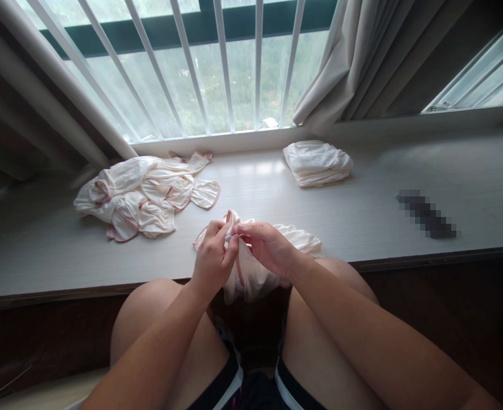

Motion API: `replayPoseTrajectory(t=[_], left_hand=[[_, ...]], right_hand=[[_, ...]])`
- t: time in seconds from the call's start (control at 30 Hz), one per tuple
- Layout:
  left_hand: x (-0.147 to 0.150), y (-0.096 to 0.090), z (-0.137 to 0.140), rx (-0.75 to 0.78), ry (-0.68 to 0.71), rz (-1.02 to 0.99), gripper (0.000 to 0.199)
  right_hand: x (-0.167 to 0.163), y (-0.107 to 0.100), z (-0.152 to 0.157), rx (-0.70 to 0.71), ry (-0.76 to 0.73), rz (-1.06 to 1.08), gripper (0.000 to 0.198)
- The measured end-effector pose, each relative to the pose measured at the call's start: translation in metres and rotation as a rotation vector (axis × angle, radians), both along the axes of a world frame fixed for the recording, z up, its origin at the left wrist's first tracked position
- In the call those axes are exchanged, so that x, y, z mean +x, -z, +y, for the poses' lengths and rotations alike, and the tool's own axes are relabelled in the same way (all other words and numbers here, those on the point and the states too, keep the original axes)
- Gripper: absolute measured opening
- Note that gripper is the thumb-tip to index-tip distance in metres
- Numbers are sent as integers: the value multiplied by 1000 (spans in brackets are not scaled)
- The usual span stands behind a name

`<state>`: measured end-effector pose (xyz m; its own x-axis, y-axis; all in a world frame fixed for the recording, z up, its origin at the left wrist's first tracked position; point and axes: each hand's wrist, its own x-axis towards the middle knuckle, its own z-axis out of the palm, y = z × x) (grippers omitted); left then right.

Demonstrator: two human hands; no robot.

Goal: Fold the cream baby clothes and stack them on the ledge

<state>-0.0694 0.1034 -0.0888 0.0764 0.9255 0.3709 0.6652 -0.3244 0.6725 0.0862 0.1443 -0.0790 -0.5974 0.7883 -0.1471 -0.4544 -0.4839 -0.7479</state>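
A cream garment with pink trim (251, 278) lies partly on the sill's front edge and hangs down between my knees. My left hand (214, 250) is closed, pinching the garment's trimmed edge near a small whitish piece I cannot make out clearly. Close against it, my right hand (271, 245) pinches the same spot with thumb and fingertips. Part of the garment is hidden behind both hands, and its gathered end spreads out to the right of them on the sill.
A loose heap of cream clothes with pink trim (149, 193) lies at the left of the pale sill (251, 193). Folded white cloth (317, 163) sits near the window. A blurred dark object (426, 215) rests at right. Curtains (332, 68) flank the barred window (217, 74).
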Motion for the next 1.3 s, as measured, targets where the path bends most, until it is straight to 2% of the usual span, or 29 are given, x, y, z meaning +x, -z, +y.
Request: replayPoseTrajectory(t=[0.17,0.33,0.57,0.7,0.83,0.9,0.97,1.07,1.17,1.23,1.3], left_hand=[[1,2,4,-46,15,18,46],[3,-1,6,-73,49,43,37],[-4,1,9,-151,95,-24,30],[-13,4,11,-232,93,-113,32],[-24,2,14,-286,81,-157,37],[-31,-3,15,-319,75,-209,40],[-38,-10,16,-324,96,-260,40],[-46,-19,16,-379,209,-234,41],[-54,-15,17,-538,339,-43,45],[-58,-5,19,-627,383,125,45],[-61,5,21,-702,398,250,45]], right_hand=[[-2,4,0,39,22,-2,27],[-6,2,-1,85,56,28,24],[3,-1,6,-10,21,16,17],[9,0,10,83,43,-40,27],[14,4,16,195,122,-116,27],[19,5,19,229,198,-182,25],[26,4,23,273,214,-248,23],[35,6,26,396,38,-409,20],[39,18,28,625,-169,-705,17],[38,30,29,761,-194,-930,14],[35,41,31,826,-202,-1144,13]])
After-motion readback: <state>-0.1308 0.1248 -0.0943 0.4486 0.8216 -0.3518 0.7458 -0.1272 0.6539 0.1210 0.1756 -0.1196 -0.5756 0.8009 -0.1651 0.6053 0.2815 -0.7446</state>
